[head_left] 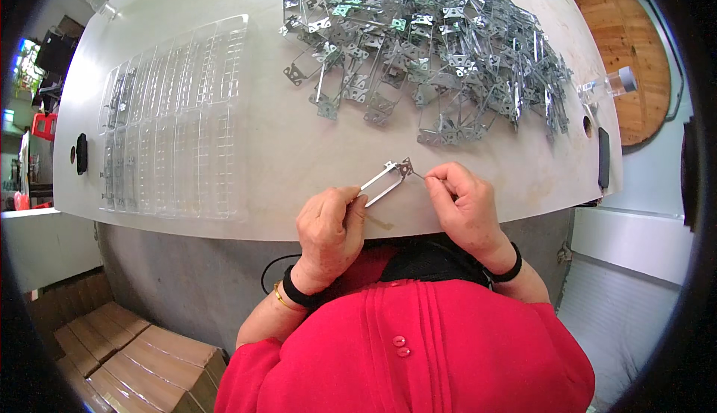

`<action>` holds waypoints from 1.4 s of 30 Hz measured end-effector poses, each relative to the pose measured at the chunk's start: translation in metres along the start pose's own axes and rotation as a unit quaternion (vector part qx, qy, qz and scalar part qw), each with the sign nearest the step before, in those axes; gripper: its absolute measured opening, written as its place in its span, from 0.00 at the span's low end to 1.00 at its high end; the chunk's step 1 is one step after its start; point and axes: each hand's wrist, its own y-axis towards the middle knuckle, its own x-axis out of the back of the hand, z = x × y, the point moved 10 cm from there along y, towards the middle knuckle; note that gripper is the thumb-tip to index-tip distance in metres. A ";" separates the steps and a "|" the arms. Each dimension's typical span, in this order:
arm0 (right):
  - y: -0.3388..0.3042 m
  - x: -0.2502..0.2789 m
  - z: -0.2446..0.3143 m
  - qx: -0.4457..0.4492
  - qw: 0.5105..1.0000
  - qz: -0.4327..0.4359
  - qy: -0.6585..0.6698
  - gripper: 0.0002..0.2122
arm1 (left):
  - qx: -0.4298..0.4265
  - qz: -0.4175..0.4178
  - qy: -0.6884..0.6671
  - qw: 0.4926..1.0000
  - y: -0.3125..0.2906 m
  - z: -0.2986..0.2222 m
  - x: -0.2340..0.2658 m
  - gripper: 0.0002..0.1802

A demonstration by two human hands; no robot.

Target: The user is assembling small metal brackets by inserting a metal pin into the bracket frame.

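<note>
My left hand (328,228) pinches the near end of a U-shaped metal bracket (382,184), whose two bright arms run up and to the right. A small dark plate with holes sits at its far end. My right hand (463,202) is closed, thumb against forefinger, on a thin metal pin (420,176) that reaches to the plate. Both hands are just above the near edge of the pale table. A large pile of similar metal brackets (441,54) lies beyond them.
On the left lies a clear plastic tray (240,114) with narrow compartments, a few of the left ones holding metal parts. A clear bottle (606,84) stands at the right edge near a wooden round board (624,47). Cardboard boxes (142,361) are stacked below left.
</note>
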 end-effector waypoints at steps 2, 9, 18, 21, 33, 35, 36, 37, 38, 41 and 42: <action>0.000 -0.001 0.000 0.001 1.000 -0.001 0.003 0.02 | 0.000 0.000 0.001 1.000 0.000 0.000 0.000 0.09; 0.001 -0.001 0.006 0.026 1.000 -0.010 -0.010 0.01 | 0.004 0.001 -0.001 1.000 0.001 0.000 0.000 0.09; 0.001 -0.001 0.009 0.025 1.000 -0.011 -0.011 0.01 | 0.002 -0.003 -0.002 1.000 0.000 0.000 0.001 0.09; 0.001 -0.003 0.009 0.026 1.000 -0.010 -0.009 0.01 | 0.009 0.000 -0.002 1.000 -0.001 0.001 0.002 0.09; 0.002 -0.007 0.003 0.066 0.996 -0.026 -0.048 0.04 | 0.048 0.013 -0.019 0.999 -0.008 0.012 -0.003 0.07; 0.001 -0.010 0.001 0.054 0.996 -0.019 -0.061 0.04 | 0.046 0.010 -0.016 0.999 -0.008 0.009 -0.004 0.07; 0.000 -0.010 0.001 0.058 0.996 -0.029 -0.059 0.04 | 0.064 0.009 -0.030 0.997 -0.012 0.017 -0.005 0.06; 0.000 -0.010 0.001 0.063 0.996 -0.039 -0.056 0.04 | 0.082 0.009 -0.042 0.996 -0.018 0.027 -0.006 0.06; -0.001 -0.009 -0.001 0.067 0.995 -0.048 -0.053 0.05 | 0.100 0.010 -0.055 0.993 -0.021 0.033 -0.010 0.05; -0.002 -0.012 -0.003 0.075 0.994 -0.050 -0.068 0.05 | 0.092 0.009 -0.027 0.995 -0.017 0.027 -0.008 0.05; -0.001 -0.014 -0.003 0.069 0.994 -0.043 -0.070 0.05 | 0.093 0.005 -0.024 0.995 -0.019 0.029 -0.006 0.05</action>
